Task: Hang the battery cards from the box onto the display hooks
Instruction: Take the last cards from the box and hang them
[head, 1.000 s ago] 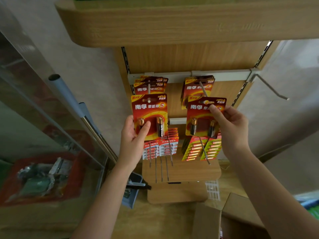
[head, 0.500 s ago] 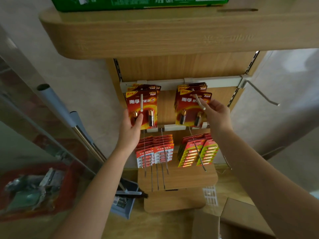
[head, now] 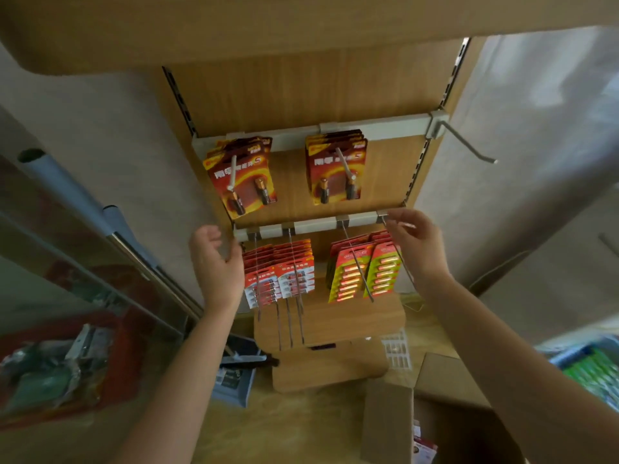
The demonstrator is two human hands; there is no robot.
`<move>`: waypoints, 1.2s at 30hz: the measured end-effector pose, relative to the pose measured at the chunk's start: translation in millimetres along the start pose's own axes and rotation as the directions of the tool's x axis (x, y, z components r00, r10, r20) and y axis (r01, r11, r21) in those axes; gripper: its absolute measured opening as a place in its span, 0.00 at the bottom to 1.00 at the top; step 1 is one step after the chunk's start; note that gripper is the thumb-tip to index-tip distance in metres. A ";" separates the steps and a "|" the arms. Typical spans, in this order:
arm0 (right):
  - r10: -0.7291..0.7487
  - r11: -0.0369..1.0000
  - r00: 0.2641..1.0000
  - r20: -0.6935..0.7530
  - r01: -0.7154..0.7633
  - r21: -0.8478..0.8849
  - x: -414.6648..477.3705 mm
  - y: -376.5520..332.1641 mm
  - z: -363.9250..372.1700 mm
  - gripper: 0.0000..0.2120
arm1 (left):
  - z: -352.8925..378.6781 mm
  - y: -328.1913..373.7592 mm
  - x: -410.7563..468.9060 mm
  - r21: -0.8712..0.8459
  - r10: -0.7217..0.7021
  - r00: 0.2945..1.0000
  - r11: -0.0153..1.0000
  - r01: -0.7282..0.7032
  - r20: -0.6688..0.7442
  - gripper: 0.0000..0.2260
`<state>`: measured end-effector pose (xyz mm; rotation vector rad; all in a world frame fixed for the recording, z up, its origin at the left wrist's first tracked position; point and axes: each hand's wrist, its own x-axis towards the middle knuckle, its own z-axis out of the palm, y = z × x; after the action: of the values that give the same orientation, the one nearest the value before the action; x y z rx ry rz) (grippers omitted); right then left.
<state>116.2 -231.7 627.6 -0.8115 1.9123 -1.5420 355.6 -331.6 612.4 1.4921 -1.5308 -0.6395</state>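
Observation:
Two stacks of red battery cards hang on the top rail's hooks: the left stack (head: 243, 177) and the right stack (head: 336, 169). Lower down, red-and-white cards (head: 279, 274) and yellow-green cards (head: 363, 269) hang on the second rail (head: 311, 225). My left hand (head: 217, 262) is open and empty, just below the left stack, beside the red-and-white cards. My right hand (head: 417, 244) is also empty, fingers apart, by the right end of the second rail. The open cardboard box (head: 432, 416) sits on the floor at the lower right, with a few cards showing inside.
An empty hook (head: 469, 142) sticks out from the top rail's right end. A wooden shelf (head: 268, 25) overhangs above. Bare hooks (head: 289, 326) hang under the red-and-white cards. A grey bin (head: 234, 380) and a white basket (head: 397, 351) sit on the floor.
Both hands let go of the red battery cards, which now hang on the top hooks. The hands dropped down to the second rail and are empty.

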 end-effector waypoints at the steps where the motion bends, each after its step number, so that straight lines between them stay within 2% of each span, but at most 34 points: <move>1: 0.016 0.999 1.000 0.017 -0.015 -0.037 -7.5 13.2 -10.0 0.05 | 5.1 -4.3 -14.3 0.018 0.014 1.000 1.000 -0.015 0.028 0.12; 5: 0.116 0.979 0.993 0.027 -0.110 -0.169 -37.0 70.5 -57.2 0.07 | 42.9 -17.2 -77.7 0.088 0.101 0.964 0.988 -0.126 0.246 0.03; 10: 0.254 0.930 0.965 0.060 -0.226 -0.289 -67.9 153.1 -131.1 0.08 | 101.6 -21.3 -176.6 0.147 0.148 0.892 0.962 -0.230 0.428 0.02; 14: 0.347 0.889 0.934 0.084 -0.299 -0.346 -93.2 217.5 -198.6 0.09 | 152.3 -27.7 -263.2 0.181 0.062 0.855 0.967 -0.179 0.516 0.03; 17: 0.410 0.843 0.907 0.101 -0.334 -0.422 -109.9 270.5 -245.9 0.09 | 195.5 -40.3 -323.2 0.195 -0.002 0.781 0.969 -0.153 0.624 0.04; 21: 0.473 0.771 0.879 0.059 -0.381 -0.510 -127.0 348.3 -287.1 0.07 | 243.8 -68.0 -382.9 0.233 -0.117 0.717 0.970 -0.065 0.687 0.06; 25: 0.573 0.715 0.816 0.069 -0.458 -0.528 -138.1 431.7 -297.0 0.06 | 292.6 -111.9 -425.9 0.266 -0.194 0.621 0.964 -0.025 0.759 0.05; 27: 0.602 0.705 0.795 0.076 -0.485 -0.518 -139.1 474.7 -293.0 0.09 | 322.0 -141.0 -444.4 0.278 -0.219 0.579 0.961 -0.013 0.786 0.05; 31: 0.614 0.695 0.780 0.123 -0.460 -0.552 -131.8 565.0 -278.0 0.09 | 388.0 -215.3 -481.7 0.315 -0.252 0.512 0.948 -0.038 0.821 0.06; 33: 0.609 0.700 0.778 0.152 -0.437 -0.565 -124.7 615.1 -267.6 0.10 | 420.9 -258.9 -498.5 0.347 -0.279 0.467 0.936 -0.065 0.839 0.08; 36: 0.637 0.665 0.745 0.199 -0.400 -0.631 -109.8 691.2 -248.3 0.12 | 466.9 -319.6 -514.1 0.423 -0.319 0.416 0.887 -0.187 0.852 0.11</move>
<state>-72.6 122.3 2.7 -0.6317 2.0285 -0.3997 67.0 20.2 -1.8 1.6274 -2.6407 -1.3882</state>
